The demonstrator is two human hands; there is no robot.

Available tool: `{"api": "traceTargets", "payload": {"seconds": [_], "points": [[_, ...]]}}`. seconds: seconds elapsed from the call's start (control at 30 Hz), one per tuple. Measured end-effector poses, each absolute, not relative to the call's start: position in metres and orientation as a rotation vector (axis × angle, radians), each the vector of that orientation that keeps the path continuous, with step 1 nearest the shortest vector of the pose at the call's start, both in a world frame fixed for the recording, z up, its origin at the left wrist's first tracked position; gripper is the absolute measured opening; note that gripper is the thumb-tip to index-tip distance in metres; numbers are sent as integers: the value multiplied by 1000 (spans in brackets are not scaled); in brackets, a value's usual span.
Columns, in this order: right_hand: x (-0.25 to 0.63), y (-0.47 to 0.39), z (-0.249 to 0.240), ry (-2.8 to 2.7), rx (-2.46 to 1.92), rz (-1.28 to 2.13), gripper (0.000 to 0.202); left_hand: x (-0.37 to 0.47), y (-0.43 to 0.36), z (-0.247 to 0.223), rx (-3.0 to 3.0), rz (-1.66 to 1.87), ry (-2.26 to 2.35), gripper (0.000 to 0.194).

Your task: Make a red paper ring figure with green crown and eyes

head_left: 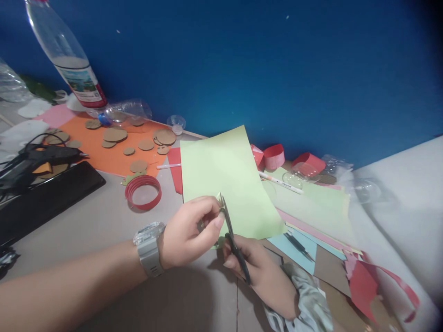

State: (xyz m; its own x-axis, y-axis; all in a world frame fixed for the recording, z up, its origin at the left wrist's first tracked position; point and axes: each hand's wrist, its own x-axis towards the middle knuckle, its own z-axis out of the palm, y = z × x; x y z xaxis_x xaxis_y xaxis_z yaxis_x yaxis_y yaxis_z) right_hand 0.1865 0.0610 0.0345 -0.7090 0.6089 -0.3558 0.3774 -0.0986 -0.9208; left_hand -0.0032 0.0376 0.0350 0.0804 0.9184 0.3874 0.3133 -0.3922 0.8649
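Observation:
My left hand (194, 228), with a grey watch on its wrist, is closed in a pinch. A small piece of pale green paper (219, 197) pokes up from its fingertips, mostly hidden by them. In my right hand (259, 272) are black-handled scissors (230, 226), fingers through the loops. Their blades point up and away, right against the left fingertips and the small piece; they look nearly closed. Behind and beneath both hands lies a large light green sheet of paper (218, 161).
Left of the sheet are a red ring (143, 192), cardboard discs (115, 134) on orange paper (86, 150), a glue gun (41, 159) and a black phone-like slab (51, 203). A bottle (74, 69) stands by the blue wall. Rightward lie a pen (282, 182), tweezers (299, 246) and red paper (363, 286).

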Motion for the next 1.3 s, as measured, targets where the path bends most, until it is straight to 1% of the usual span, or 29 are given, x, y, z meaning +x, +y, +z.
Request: {"api": "traceTargets", "payload": {"seconds": [0.23,0.73,1.3], "points": [[186,62,36,-1949,-1080,1919,59,-3,37,36,1766,1329,1201,21],[185,61,35,-1962,-1088,1872,51,-2,36,38,1768,1328,1179,21],[187,60,31,-1885,-1068,1924,57,-1,36,36,1774,1339,1217,20]]}}
